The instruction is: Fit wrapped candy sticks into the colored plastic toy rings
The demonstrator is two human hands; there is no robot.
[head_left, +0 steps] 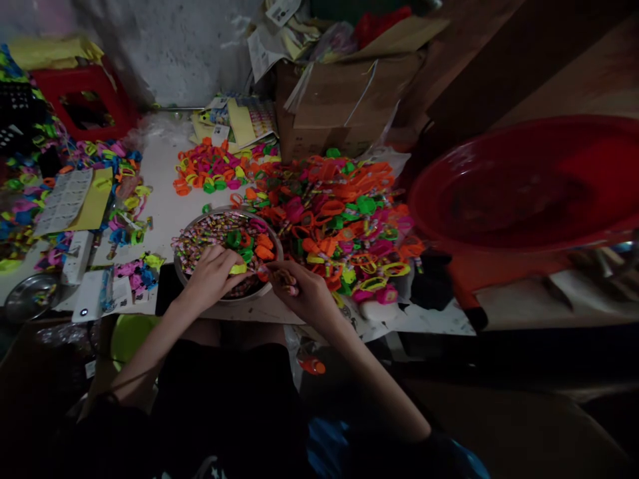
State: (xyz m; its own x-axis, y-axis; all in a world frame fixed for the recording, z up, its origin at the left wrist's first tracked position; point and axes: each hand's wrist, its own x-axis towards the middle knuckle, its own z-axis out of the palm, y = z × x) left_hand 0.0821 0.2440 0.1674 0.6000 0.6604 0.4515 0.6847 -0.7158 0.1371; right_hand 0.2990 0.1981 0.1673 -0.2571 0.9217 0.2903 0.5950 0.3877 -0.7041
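Observation:
A round metal bowl [277, 243] stands at the table's front edge. Many small printed tubes [219, 229] lie in it, with green and orange plastic pieces on its right side. Over the bowl, my left hand [212, 276] pinches a small yellow plastic piece [238, 269]. Close beside it, my right hand [307, 293] is closed around several small printed tubes [285, 282]. A reddish tip shows at its fingertips, near the yellow piece; whether the two touch I cannot tell.
A large heap of bright plastic pieces [344, 219] spreads right of the bowl. Behind it stands a cardboard box [349, 100]. A big red basin [524, 186] is at the right. On the left are a red stool [84, 100], a power strip [77, 258] and a small metal dish [30, 298].

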